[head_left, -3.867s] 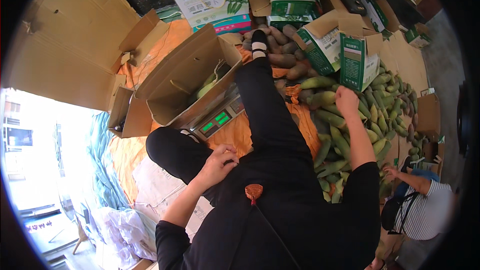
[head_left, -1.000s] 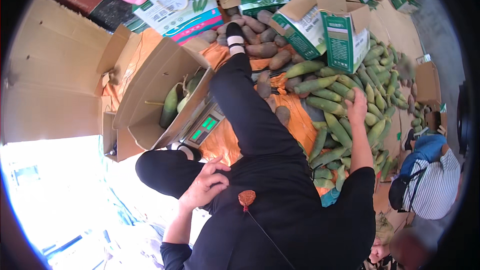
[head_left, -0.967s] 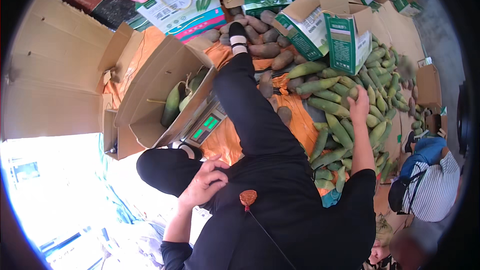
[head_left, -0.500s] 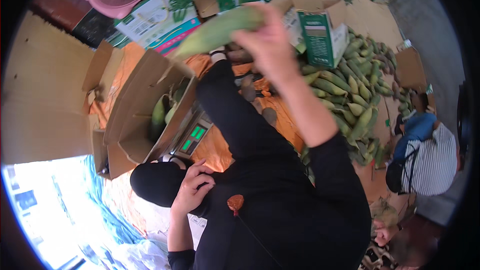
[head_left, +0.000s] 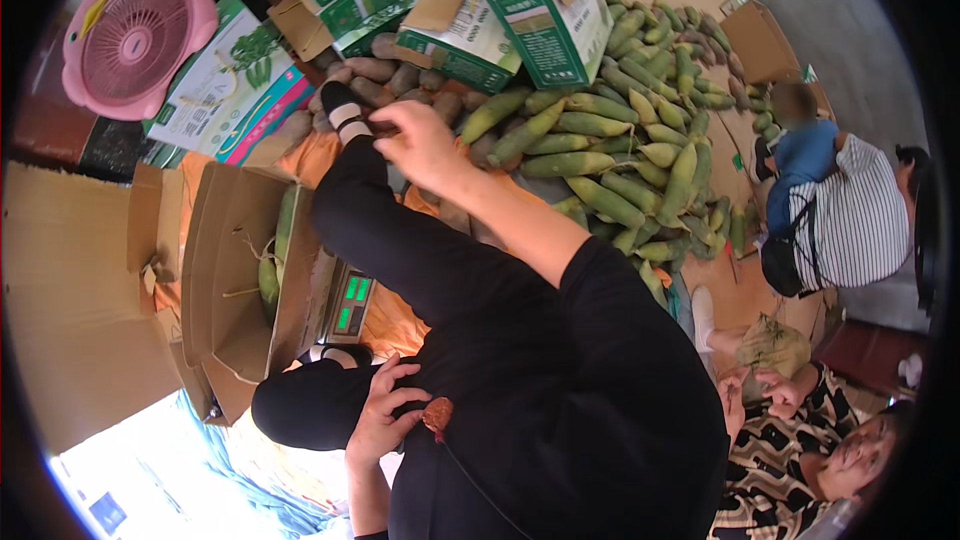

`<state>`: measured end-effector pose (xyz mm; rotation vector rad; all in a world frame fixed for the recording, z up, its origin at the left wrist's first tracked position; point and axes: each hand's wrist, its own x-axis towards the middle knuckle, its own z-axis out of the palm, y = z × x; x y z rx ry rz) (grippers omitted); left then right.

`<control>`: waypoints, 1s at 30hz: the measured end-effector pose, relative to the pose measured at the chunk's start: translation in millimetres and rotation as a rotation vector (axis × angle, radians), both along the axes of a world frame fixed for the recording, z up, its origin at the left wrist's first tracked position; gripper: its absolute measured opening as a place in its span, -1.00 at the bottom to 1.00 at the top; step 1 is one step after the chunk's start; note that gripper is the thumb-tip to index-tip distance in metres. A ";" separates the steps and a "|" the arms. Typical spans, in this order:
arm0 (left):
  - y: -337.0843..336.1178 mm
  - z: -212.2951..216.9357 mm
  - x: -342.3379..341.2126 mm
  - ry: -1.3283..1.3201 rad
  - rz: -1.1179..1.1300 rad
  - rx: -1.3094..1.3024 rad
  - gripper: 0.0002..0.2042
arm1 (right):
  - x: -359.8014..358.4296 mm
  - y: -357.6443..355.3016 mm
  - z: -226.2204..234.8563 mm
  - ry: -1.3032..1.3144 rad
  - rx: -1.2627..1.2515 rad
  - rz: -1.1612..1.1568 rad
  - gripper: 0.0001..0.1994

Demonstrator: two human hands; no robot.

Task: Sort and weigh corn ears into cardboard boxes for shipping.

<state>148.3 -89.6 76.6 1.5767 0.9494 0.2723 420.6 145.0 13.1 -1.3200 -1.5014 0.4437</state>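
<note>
Orange sheeting (head_left: 393, 325) shows beneath my legs in the head view. My right hand (head_left: 425, 148) hangs empty near my shoe (head_left: 341, 103), fingers loosely parted; my left hand (head_left: 378, 422), fingers spread, is beside the pendant (head_left: 438, 413). Green radishes (head_left: 592, 124) lie heaped rightward, others inside the open box (head_left: 220, 255).

Right hand (head_left: 424, 145) now empty

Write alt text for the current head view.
A person's seemingly empty right hand hovers near one black trouser leg; the left hand is beside a brown pendant. At left, an open brown cardboard box of long green vegetables adjoins a green-lit digital scale; similar vegetables are heaped at right.
</note>
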 end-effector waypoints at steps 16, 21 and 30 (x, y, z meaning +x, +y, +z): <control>-8.4 11.8 -9.1 0.109 0.107 -0.077 -0.73 | 269.5 -253.2 -184.5 -0.081 -1.223 -1.031 -0.57; -3.0 6.9 -4.4 0.104 0.084 -0.083 -0.72 | 316.9 -296.6 -238.3 0.579 -0.880 -1.601 -0.50; 18.2 15.9 -2.8 0.164 0.169 0.087 -0.67 | 305.7 -260.1 -216.4 1.085 -0.957 -1.332 -0.64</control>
